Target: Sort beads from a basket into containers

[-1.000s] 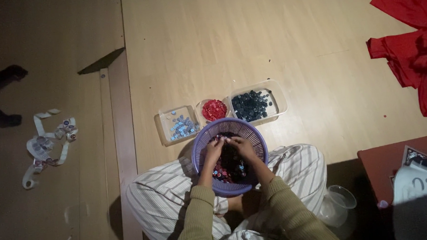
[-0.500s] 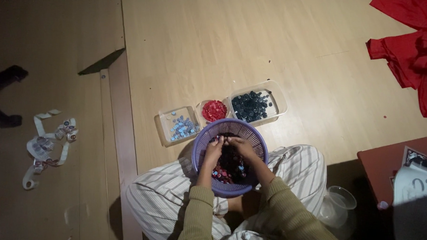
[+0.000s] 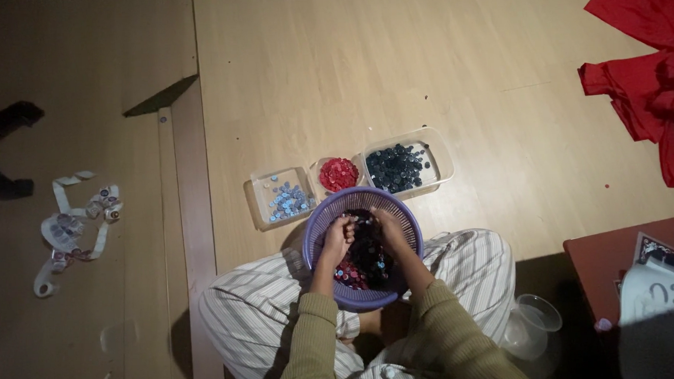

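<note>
A purple slotted basket (image 3: 319, 220) rests on my lap, holding a heap of small dark and red pieces (image 3: 363, 263). Both hands are inside it. My left hand (image 3: 337, 238) is curled into a loose fist over the pieces near the left wall. My right hand (image 3: 389, 229) reaches down into the heap with its fingers bent. What either hand pinches is too small to make out. Just beyond the basket stand three clear containers: one with light blue pieces (image 3: 281, 200), one with red pieces (image 3: 338, 174), one with dark blue pieces (image 3: 403, 167).
Red cloth (image 3: 651, 81) lies at the far right on the wooden floor. A strip of ribbon with small items (image 3: 73, 225) lies at the left. An empty clear cup (image 3: 532, 326) sits by my right knee, beside a dark red table corner (image 3: 608, 266).
My hands have shifted slightly within the basket, the left curling tighter. The basket and the containers stay where they were.
</note>
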